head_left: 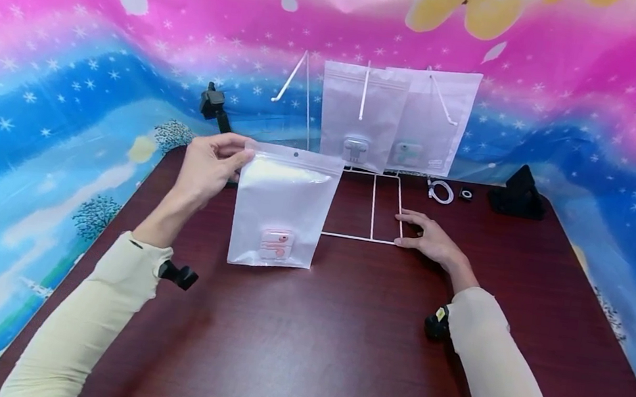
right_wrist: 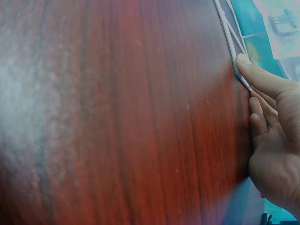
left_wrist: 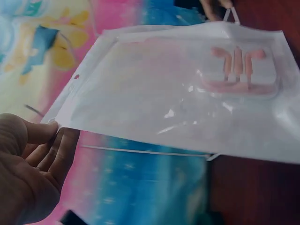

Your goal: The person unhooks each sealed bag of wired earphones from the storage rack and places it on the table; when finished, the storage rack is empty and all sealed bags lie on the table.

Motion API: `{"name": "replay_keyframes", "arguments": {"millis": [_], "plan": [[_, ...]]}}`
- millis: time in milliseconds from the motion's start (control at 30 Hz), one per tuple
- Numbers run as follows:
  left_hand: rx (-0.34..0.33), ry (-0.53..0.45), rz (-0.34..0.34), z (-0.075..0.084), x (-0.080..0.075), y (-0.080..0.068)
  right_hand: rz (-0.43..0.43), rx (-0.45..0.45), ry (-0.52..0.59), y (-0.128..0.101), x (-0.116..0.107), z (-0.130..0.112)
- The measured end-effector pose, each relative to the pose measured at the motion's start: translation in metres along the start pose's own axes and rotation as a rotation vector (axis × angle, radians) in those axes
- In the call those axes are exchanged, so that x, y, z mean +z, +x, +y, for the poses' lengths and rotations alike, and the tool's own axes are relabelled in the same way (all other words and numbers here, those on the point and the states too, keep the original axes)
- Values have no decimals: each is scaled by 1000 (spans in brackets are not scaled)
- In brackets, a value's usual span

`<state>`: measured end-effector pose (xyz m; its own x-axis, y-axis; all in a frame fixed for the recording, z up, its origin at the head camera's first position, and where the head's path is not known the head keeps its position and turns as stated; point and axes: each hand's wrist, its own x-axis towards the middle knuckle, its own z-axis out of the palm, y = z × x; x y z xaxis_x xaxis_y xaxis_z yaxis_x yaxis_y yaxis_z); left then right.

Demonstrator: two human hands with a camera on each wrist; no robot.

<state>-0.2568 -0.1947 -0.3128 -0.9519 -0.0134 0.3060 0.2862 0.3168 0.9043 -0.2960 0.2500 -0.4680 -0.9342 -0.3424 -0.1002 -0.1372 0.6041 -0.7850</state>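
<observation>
Head view: bright, even light, saturated backdrop, strong fisheye bend at the edges. Soft shadows under both forearms on the dark table; the clear pouch shows a white sheen near its top. Left wrist view: dimmer, soft focus, small glare spots on the pouch film, pink earphones hazy. Right wrist view: tabletop blurred with a pale glare patch at left, fingertips fairly sharp, white wire frame soft.
</observation>
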Motion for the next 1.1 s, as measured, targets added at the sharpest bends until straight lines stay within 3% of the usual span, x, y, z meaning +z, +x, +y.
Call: {"name": "replay_keyframes", "arguments": {"millis": [400,800,1100], "plan": [[-94,171,4,-60,25,33,7,17,-6,0,-1,2],[-214,199,-16,-111,43,49,13,7,-12,0,-1,2],[-327,186,-7,-135,52,52,11,14,-13,2,-1,5]]}}
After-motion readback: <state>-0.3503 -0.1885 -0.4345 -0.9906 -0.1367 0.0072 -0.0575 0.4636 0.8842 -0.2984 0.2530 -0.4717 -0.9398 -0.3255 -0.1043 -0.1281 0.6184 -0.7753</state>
